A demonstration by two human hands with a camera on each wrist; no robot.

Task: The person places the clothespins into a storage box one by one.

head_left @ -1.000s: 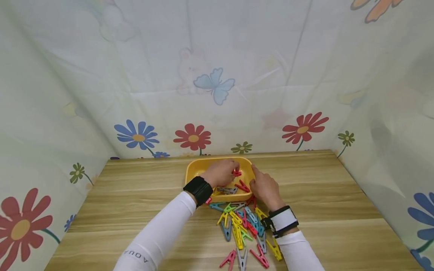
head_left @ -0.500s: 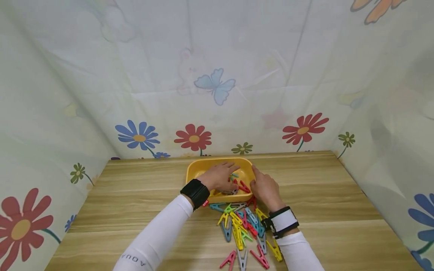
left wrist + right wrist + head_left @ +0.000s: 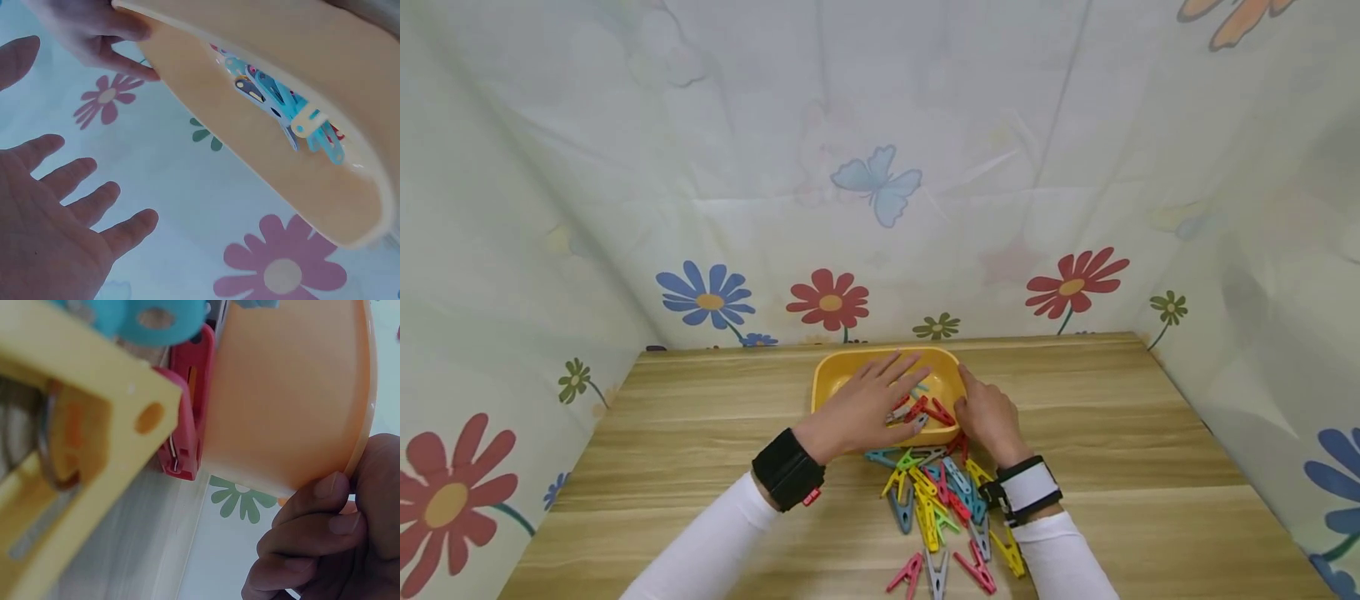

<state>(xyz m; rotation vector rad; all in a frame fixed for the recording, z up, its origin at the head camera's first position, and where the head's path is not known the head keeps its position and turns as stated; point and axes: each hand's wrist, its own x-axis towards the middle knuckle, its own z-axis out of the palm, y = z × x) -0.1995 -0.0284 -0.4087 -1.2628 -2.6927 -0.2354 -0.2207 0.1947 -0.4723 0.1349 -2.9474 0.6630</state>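
Note:
A yellow plastic basin (image 3: 835, 377) stands at the back of the table, with several clothespins inside, among them a red clothespin (image 3: 940, 412). My left hand (image 3: 865, 408) hovers over the basin's near left part, fingers spread, holding nothing. It hides part of the basin's inside. In the left wrist view its bare palm and straight fingers show apart from the basin. My right hand (image 3: 988, 417) holds the basin's right rim; in the right wrist view its curled fingers (image 3: 300, 540) meet the basin wall (image 3: 287, 394).
In front of the basin lies a loose heap of clothespins in several colours, including a yellow clothespin (image 3: 927, 523). A red clothespin (image 3: 194, 387) touches or nearly touches the basin's outside. Flower-printed cloth (image 3: 880, 275) encloses the wooden table (image 3: 722, 467) behind and at the sides.
My left hand has let go of a red clothespin inside the basin, spread its fingers and drawn back toward the near left. My right hand has stayed at the rim.

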